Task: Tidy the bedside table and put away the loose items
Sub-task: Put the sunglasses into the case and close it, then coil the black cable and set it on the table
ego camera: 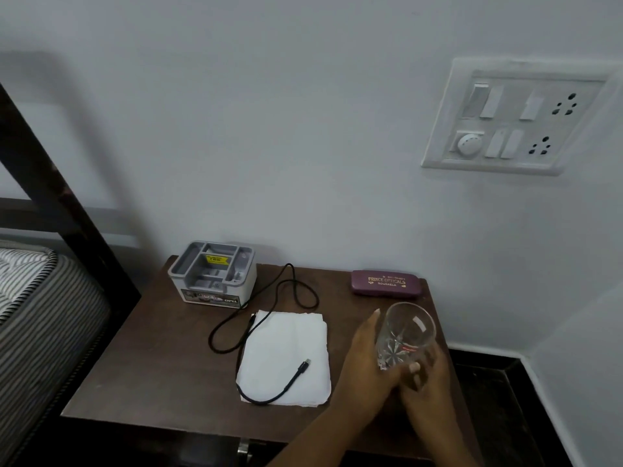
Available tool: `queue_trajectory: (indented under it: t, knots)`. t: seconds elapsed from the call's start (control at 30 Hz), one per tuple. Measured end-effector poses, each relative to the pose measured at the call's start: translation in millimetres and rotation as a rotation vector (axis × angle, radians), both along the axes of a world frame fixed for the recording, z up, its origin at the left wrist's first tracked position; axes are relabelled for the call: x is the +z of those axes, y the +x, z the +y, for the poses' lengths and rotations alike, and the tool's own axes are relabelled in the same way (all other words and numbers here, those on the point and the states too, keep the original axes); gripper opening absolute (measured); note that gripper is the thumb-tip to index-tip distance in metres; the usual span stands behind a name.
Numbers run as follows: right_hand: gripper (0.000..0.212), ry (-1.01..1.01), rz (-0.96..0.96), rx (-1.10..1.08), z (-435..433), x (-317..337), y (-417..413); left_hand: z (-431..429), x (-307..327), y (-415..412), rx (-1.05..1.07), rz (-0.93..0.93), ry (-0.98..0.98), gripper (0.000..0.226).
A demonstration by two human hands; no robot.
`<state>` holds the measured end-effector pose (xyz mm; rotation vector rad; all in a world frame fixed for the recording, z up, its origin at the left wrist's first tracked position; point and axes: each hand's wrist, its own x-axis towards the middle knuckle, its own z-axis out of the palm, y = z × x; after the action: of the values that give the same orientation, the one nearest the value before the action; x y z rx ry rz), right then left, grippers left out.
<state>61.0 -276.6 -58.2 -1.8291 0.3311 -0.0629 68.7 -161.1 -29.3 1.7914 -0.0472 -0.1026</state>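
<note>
- I have both hands on the clear patterned drinking glass (406,335), which is tilted at 4 o'clock on the dark wooden bedside table (151,365). My left hand (365,365) curls round its side and my right hand (429,385) cups the base.
- I judge this to be the step of clearing the glass.
- Next, I carry it off steadily.
- The black cable (301,368) lies over the white folded cloth (286,335) at 6 o'clock, and the maroon spectacle case (386,283) sits at 1. Both still wait.

A grey organizer (212,274), a maroon spectacle case (386,282) and a white cloth (286,352) (crossed by a black cable (296,374)) are borne by the bedside table (161,372).
</note>
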Motion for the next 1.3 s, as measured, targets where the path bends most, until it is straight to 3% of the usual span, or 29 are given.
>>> queue_trajectory:
  t: [0.1,0.23,0.37,0.53,0.6,0.67,0.73,0.77,0.8,0.87,0.93,1.07,1.1,1.17,1.2,1.3]
  knots:
    - [0.094,0.031,0.018,-0.179,18.9,-9.8,-26.9,35.7,-4.8,-12.2,0.063,-0.075,0.110,0.052]
    - [0.075,-0.028,-0.001,-0.140,39.1,-15.0,-54.4,105.5,-16.8,-34.3,0.206,-0.050,0.157,0.032]
    - [0.055,-0.237,-0.111,0.115,62.4,-13.0,-61.0,171.6,-26.8,-49.3,0.293,-0.088,0.361,0.031]
    - [0.063,-0.625,-0.325,0.577,113.3,-3.9,-46.6,224.1,-22.6,-37.6,0.344,-0.150,0.688,0.048]
    - [0.066,-0.835,-0.363,0.601,136.3,-1.6,-41.9,235.9,-11.6,-21.3,0.393,-0.208,0.881,0.057]
    - [0.052,-0.941,-0.422,0.661,150.1,-4.6,-32.7,247.7,0.9,-1.2,0.380,-0.221,1.066,0.064]
    - [0.023,-1.007,-0.491,0.751,146.7,-16.0,-30.5,260.2,7.8,19.2,0.317,-0.204,1.219,0.070]
    - [0.018,-1.041,-0.497,0.795,139.6,-20.0,-31.9,265.5,8.9,27.8,0.281,-0.193,1.277,0.071]
    - [0.032,-1.027,-0.472,0.872,139.4,-22.4,-31.6,269.6,9.1,34.6,0.248,-0.182,1.321,0.071]
    - [0.014,-1.052,-0.447,0.815,140.4,-16.4,-32.0,272.8,6.8,43.3,0.210,-0.169,1.373,0.071]
    - [0.036,-1.030,-0.417,0.776,141.4,-8.7,-22.4,271.7,1.3,47.5,0.200,-0.156,1.384,0.070]
    - [0.020,-1.125,-0.529,0.829,135.3,-5.7,-17.6,267.8,-12.1,46.6,0.180,-0.120,1.421,0.071]
    - [0.023,-1.167,-0.540,0.873,133.3,-8.8,-18.3,267.0,-14.4,46.0,0.180,-0.117,1.423,0.071]
    - [0.060,-1.210,-0.645,0.817,131.5,-12.6,-17.8,265.2,-16.4,44.2,0.179,-0.116,1.420,0.071]
    - [0.057,-1.198,-0.683,0.775,131.2,-10.1,-15.8,263.8,-16.3,42.2,0.189,-0.129,1.408,0.071]
    - [0.009,-1.017,-0.741,0.709,139.8,27.4,-8.6,260.8,-14.1,30.7,0.263,-0.249,1.259,0.061]
